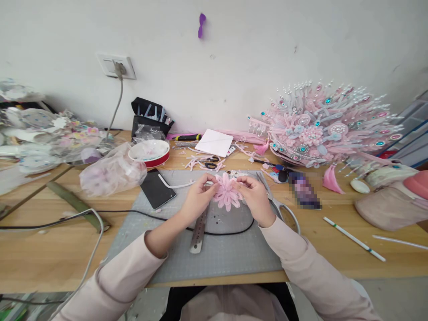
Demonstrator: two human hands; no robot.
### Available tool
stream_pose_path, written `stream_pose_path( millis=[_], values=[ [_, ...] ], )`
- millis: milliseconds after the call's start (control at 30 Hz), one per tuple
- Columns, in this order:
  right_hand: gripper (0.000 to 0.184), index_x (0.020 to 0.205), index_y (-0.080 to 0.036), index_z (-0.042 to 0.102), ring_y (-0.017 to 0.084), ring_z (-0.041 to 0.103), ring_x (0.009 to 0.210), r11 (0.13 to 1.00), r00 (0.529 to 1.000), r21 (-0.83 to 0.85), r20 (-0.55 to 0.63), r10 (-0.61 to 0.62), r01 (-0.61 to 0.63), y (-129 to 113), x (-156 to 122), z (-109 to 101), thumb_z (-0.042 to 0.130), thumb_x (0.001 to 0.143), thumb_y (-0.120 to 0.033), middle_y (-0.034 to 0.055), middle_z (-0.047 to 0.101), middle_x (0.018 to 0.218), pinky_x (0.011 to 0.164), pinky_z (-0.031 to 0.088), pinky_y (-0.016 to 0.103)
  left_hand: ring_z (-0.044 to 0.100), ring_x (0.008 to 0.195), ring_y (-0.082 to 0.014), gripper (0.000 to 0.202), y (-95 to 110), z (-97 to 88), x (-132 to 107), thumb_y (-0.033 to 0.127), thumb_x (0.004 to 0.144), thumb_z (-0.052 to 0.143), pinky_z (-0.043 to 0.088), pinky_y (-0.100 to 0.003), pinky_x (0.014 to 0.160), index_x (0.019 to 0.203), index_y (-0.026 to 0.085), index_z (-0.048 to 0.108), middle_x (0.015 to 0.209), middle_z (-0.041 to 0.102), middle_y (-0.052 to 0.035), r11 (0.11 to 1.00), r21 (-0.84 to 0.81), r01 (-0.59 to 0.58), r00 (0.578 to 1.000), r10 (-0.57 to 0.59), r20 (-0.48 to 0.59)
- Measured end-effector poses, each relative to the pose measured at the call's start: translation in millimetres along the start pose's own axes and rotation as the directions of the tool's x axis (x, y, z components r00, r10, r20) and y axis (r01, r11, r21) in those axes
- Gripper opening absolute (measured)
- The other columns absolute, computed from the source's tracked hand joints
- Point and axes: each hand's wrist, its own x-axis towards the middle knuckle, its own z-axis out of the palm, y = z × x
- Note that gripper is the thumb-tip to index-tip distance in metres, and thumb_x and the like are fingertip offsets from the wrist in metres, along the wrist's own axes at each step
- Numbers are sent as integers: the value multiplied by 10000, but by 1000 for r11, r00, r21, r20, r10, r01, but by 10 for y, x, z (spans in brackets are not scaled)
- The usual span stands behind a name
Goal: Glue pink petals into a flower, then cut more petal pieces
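A pink fuzzy flower point(228, 191) with several looped petals is held up between my two hands, above the grey cutting mat point(234, 254). My left hand point(199, 198) pinches its left edge with thumb and fingers. On the opposite side, my right hand point(256, 198) grips the petals the same way. A steel ruler point(198, 234) lies on the mat below the flower. Grey-handled scissors point(289, 214) rest beside my right wrist, partly hidden by it. Left of my left hand, a pale bent strip point(174, 185) reaches over a dark phone point(157, 188).
At the back right stands a large pink beaded headdress point(310, 129). A red-and-white bowl point(150, 154), a plastic bag point(112, 171) and a black case point(149, 118) sit left. A black cable point(140, 211) crosses the mat. A second phone point(304, 191) and a white pen point(354, 238) lie right.
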Motion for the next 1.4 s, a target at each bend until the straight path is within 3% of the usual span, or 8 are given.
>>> stream_pose_path(
  millis=[233,567,667,833,933,1167,1400],
  values=[
    [281,709,-161,595,88,422,514,1000,1000,32,-5,1,-1,-11,-6,16,689,603,-403,-32,520,575,482,333,218,445,592,-67,188,5,8,-5,297,709,567,370,-198,549,708,179,420,812,512,18,997,-77,-26,1000,26,-3],
    [283,707,-163,607,94,443,524,999,1000,51,-22,-9,11,46,21,17,687,602,-413,-26,539,591,497,348,223,527,762,-121,211,20,12,-15,308,658,575,436,-229,628,654,173,413,1002,557,-35,1000,-24,-8,999,7,-38],
    [279,700,-169,599,99,460,537,998,1000,65,-6,3,-2,52,25,16,690,598,-412,-22,554,609,504,362,225,525,742,-116,213,39,21,-24,309,653,579,432,-228,617,657,173,415,981,559,-29,1000,-26,6,999,-7,-41],
    [269,696,-171,589,97,477,551,998,999,66,39,-1,-1,42,26,7,704,593,-391,-25,547,626,496,368,215,456,590,-84,201,72,39,-39,310,664,568,378,-205,550,666,182,413,692,503,37,999,-14,31,999,-31,-13],
    [274,691,-170,581,93,472,536,998,998,57,58,11,-14,38,31,6,709,587,-390,-31,535,607,482,367,211,423,543,-78,176,78,48,-44,293,665,555,352,-199,521,665,185,416,612,458,57,999,20,37,999,-37,-20],
    [286,687,-165,564,79,449,517,997,995,58,92,39,-45,25,25,17,718,573,-379,-46,507,590,462,352,197,425,529,-66,94,69,51,-50,208,652,495,357,-186,506,736,179,465,656,479,53,1000,12,28,999,-28,-18],
    [269,674,-160,564,84,457,547,998,993,54,110,38,-44,1,15,22,721,564,-349,-41,515,609,508,368,204,456,518,-66,318,83,56,-62,223,683,484,377,-190,492,982,152,566,783,577,1,995,96,17,1000,-19,19]
  ],
)
